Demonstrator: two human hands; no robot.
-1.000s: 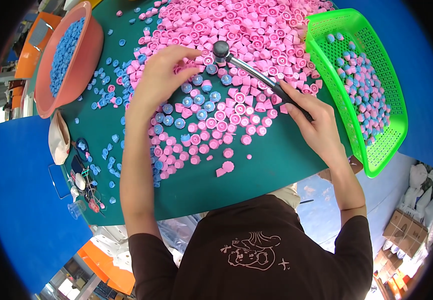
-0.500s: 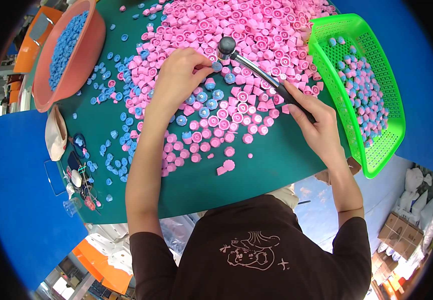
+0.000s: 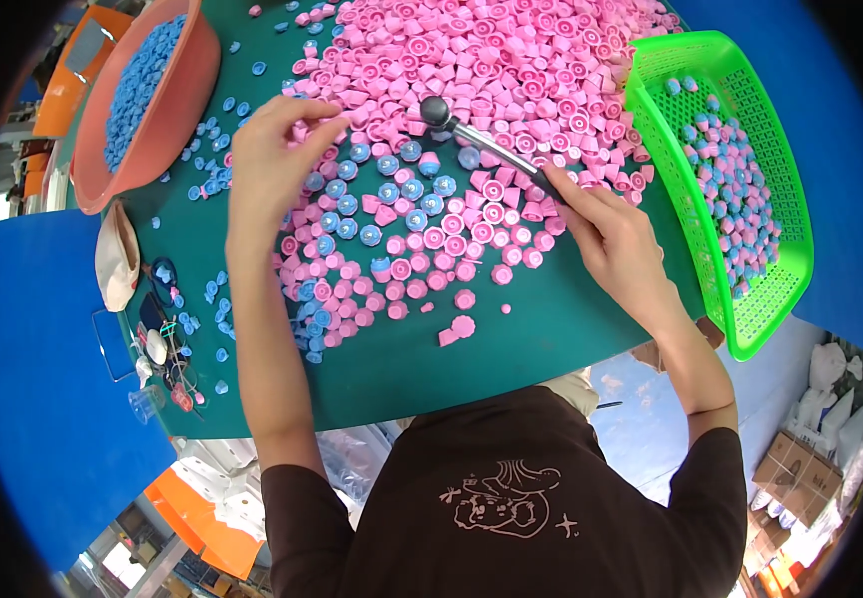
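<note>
My right hand (image 3: 619, 239) grips the black handle of a hammer (image 3: 496, 148). Its round dark head hangs over the pink pieces in the middle. My left hand (image 3: 277, 149) is at the left edge of the pink heap, thumb and forefinger drawn together; what lies between the tips, if anything, cannot be made out. Right of that hand stand several scalloped blue caps (image 3: 388, 165) with shiny centres, among small pink cups (image 3: 434, 238). One blue piece (image 3: 468, 156) beside the hammer looks blurred. A pink-and-blue piece (image 3: 429, 162) sits near the hammer head.
A large heap of pink cups (image 3: 521, 70) covers the far side of the green table (image 3: 381, 374). A salmon basin (image 3: 192, 90) of blue caps stands far left; a green basket (image 3: 695, 234) of pink-and-blue pieces stands right. Left lie a cloth pouch (image 3: 115, 257) and small tools.
My left hand has moved left, away from the hammer head where it pinched a blue cap. The hammer head has dipped slightly nearer me. More blue caps show where the left hand was.
</note>
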